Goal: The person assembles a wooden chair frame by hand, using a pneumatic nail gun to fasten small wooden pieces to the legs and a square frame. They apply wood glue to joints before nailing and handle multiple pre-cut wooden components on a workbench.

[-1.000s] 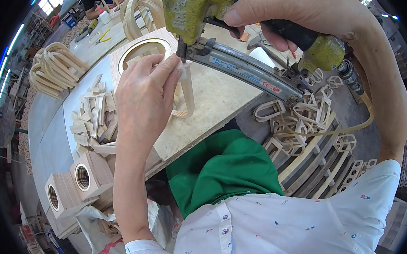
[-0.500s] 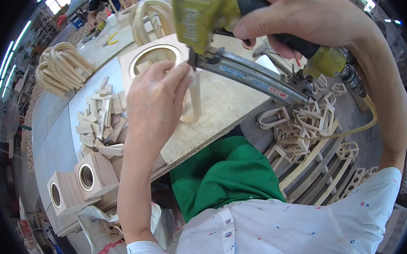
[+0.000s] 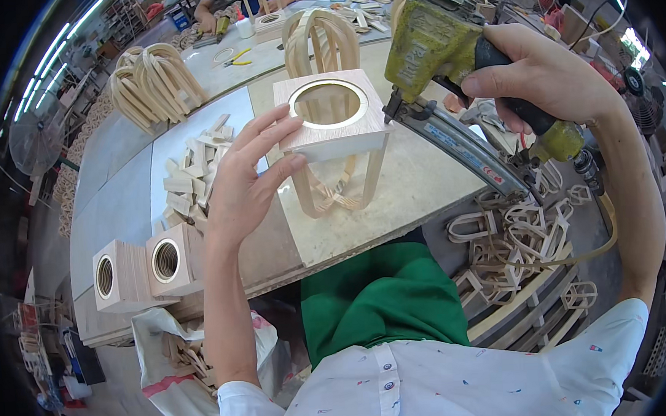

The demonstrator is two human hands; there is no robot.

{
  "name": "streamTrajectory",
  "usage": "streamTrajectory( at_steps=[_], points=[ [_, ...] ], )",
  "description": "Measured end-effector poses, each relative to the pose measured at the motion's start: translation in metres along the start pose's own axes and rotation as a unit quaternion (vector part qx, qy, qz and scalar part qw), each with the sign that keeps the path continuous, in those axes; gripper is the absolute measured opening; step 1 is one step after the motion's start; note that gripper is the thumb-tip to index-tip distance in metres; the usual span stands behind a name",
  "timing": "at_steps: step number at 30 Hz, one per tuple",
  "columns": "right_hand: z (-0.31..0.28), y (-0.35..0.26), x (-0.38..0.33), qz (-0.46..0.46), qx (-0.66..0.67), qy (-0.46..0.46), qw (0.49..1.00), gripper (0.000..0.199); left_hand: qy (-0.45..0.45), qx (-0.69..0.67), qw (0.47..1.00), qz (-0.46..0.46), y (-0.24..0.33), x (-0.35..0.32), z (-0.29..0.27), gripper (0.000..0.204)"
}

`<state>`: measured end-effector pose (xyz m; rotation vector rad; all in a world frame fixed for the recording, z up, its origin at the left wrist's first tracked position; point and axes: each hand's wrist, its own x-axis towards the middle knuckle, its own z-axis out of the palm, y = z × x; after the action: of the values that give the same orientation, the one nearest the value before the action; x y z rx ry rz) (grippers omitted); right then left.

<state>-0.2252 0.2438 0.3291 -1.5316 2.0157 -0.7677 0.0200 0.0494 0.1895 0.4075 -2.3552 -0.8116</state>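
Observation:
A small wooden stand (image 3: 375,140) rests upright on the table, its square top pierced by a round ringed hole and its bent-wood legs below. My left hand (image 3: 247,171) holds the near left corner of that top, fingers over the upper face and thumb against the front side. Wrapped round the grip of a yellow-green pneumatic nail gun (image 3: 428,46) is my right hand (image 3: 535,77). The gun's nose is beside the right edge of the top; whether it touches cannot be made out. A hose (image 3: 611,221) trails from its handle end.
Loose wood pieces (image 3: 194,174) lie left of the stand, with stacked square ringed boards (image 3: 174,257) nearer me. Bent-wood loops (image 3: 165,85) and pliers (image 3: 238,59) are farther back. Bent-wood parts (image 3: 525,227) heap below the table's right edge. Another person's hand (image 3: 205,19) is across the table.
My left hand has shifted from the corner by the gun's nose to the left side of the top, its fingers spreading. The nose has come away toward the right. The view has moved too.

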Motion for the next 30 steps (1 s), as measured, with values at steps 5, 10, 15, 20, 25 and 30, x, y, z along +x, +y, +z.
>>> streamTrajectory(
  at_steps=[5,10,15,20,25,30],
  points=[
    [0.0,-0.003,0.002,0.009,-0.024,-0.005,1.0,0.027,-0.05,0.041,0.998,0.02,0.005,0.012,-0.007,0.044],
    [0.002,-0.007,0.004,0.005,-0.037,-0.007,0.999,0.025,-0.09,0.092,0.987,0.093,0.001,0.024,-0.018,0.043],
    [0.002,-0.007,0.007,0.011,-0.025,-0.015,1.0,0.026,-0.048,0.085,0.992,0.077,-0.001,0.016,-0.011,0.04],
    [0.002,-0.004,0.005,0.026,-0.059,0.004,0.998,0.026,-0.023,0.06,0.996,0.054,-0.003,0.01,-0.005,0.039],
    [0.009,-0.006,0.002,0.001,-0.035,0.047,0.998,0.023,-0.012,0.057,0.997,0.048,-0.001,0.009,-0.003,0.038],
    [0.008,-0.006,0.003,0.0,-0.033,0.038,0.999,0.022,-0.003,0.036,0.999,0.031,-0.001,0.007,-0.003,0.038]
  ],
)
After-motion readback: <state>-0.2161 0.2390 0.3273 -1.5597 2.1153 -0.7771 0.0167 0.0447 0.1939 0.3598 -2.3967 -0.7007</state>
